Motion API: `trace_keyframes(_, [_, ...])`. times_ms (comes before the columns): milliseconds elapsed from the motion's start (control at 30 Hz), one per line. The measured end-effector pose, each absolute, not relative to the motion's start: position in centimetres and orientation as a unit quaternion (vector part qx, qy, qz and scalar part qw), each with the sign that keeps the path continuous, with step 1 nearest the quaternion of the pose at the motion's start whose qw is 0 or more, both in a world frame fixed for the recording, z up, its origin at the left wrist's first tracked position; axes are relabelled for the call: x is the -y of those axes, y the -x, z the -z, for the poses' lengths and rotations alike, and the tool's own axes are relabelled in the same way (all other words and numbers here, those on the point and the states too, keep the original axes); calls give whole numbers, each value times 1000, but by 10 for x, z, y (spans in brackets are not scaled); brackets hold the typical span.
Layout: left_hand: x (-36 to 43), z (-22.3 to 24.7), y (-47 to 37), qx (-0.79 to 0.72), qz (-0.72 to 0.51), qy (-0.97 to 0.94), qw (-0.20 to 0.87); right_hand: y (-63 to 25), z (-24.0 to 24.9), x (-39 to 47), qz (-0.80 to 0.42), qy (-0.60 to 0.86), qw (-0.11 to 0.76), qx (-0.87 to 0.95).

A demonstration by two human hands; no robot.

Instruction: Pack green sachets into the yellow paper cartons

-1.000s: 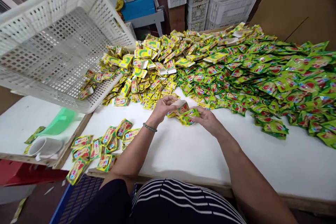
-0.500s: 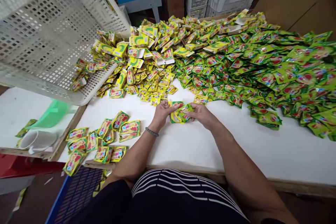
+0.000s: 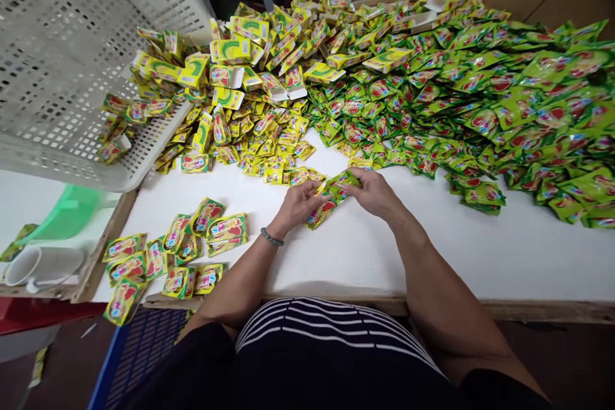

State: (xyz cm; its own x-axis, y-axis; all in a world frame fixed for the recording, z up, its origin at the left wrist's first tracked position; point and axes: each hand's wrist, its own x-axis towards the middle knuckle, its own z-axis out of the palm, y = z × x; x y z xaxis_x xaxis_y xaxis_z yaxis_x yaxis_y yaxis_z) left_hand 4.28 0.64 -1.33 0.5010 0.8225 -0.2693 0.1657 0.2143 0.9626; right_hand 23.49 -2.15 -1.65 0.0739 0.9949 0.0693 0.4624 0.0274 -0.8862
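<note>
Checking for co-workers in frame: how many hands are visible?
2, both over the white table: the left hand on a printed pack, the right hand on a green packet. No others show.

Navy-ish top [image 3: 331,362] with white stripes [image 3: 375,345] bottom centre, dark sleeves [image 3: 196,359], and a greyish beaded bracelet [image 3: 271,237] on the left wrist [image 3: 278,227].

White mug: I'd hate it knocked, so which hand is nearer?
Left: the left hand is forward and right of the white mug; the right hand is farther right, beyond the left.
</note>
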Motion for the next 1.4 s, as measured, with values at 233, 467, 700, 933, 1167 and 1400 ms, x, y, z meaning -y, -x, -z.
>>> trace_keyframes(233, [-7,20,-44,-418,-247,-575,658,-231,21,21,-331,561,381,656])
trace_keyframes(467, [-8,18,-38,-364,-247,-590,677,-223,33,18,-335,626,503,493])
trace_keyframes(700, [-3,8,-41,-376,-242,-466,763,-216,30,19,-260,630,478,554])
trace_keyframes(933, [-1,13,-43,-387,-266,-446,762,-201,28,28,-198,618,444,618])
trace_keyframes(1167, [-1,16,-49,-401,-325,-448,730,-193,32,25,-272,599,455,601])
trace_keyframes(1400, [-5,15,-44,-411,-363,-468,693,-197,31,22,-257,588,447,623])
